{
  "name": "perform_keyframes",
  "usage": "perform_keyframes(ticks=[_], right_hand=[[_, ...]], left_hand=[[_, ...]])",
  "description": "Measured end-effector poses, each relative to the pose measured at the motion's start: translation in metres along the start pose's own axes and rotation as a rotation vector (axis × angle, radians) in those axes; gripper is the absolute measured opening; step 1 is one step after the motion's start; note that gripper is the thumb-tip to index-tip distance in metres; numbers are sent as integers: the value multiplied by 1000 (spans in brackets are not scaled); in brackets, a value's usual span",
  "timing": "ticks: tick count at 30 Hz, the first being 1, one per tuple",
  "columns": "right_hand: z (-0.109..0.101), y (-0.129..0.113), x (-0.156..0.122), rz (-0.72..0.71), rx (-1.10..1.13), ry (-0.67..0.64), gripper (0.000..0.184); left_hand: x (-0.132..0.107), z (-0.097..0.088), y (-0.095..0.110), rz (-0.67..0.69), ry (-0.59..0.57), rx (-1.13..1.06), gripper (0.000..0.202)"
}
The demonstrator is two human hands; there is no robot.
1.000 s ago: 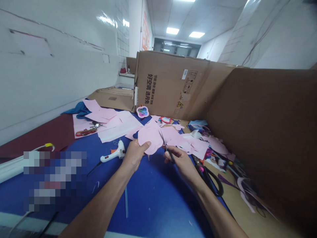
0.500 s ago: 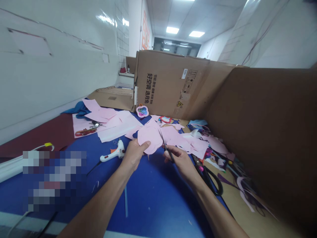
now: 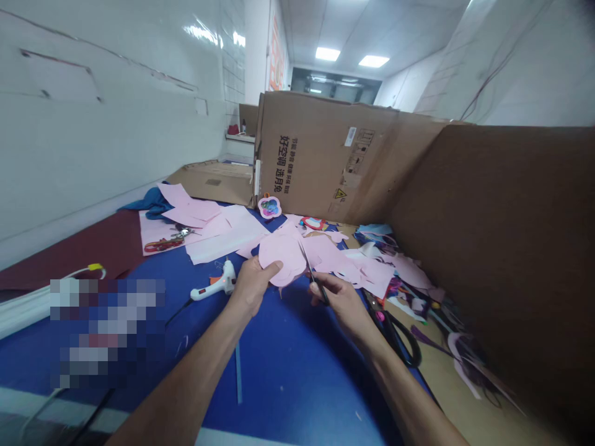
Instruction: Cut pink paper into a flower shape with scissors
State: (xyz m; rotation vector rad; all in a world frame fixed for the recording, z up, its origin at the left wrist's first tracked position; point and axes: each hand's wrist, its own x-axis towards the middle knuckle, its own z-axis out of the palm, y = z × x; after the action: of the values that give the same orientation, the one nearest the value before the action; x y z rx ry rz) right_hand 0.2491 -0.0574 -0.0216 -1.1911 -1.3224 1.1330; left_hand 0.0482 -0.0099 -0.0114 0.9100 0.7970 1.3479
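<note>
Above the blue tabletop, my left hand pinches a pink paper piece with a rounded, scalloped edge, thumb on top. My right hand is closed around the handles of a pair of scissors. Their blades point up and to the left, at the right edge of the paper. Whether the blades bite into the paper I cannot tell. Beside my left wrist lies a white hot glue gun. A larger pair of black-handled scissors rests by my right forearm.
Pink paper sheets and keys lie at the left. A flower-shaped pink piece leans near a tall cardboard box. Paper scraps cover the right side, beside a cardboard wall. A white power strip lies far left.
The view has shifted slightly, so the surroundings sit a little further right. Both hands keep their hold, and the paper and scissors stay almost in the same place.
</note>
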Motion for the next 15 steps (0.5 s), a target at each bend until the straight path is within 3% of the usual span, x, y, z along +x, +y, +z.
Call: perform_keyframes(ticks=[15], right_hand=[[2,-1,-2,2,-12,16,56]], left_hand=[[5,-5,-6,27,2,71,48]])
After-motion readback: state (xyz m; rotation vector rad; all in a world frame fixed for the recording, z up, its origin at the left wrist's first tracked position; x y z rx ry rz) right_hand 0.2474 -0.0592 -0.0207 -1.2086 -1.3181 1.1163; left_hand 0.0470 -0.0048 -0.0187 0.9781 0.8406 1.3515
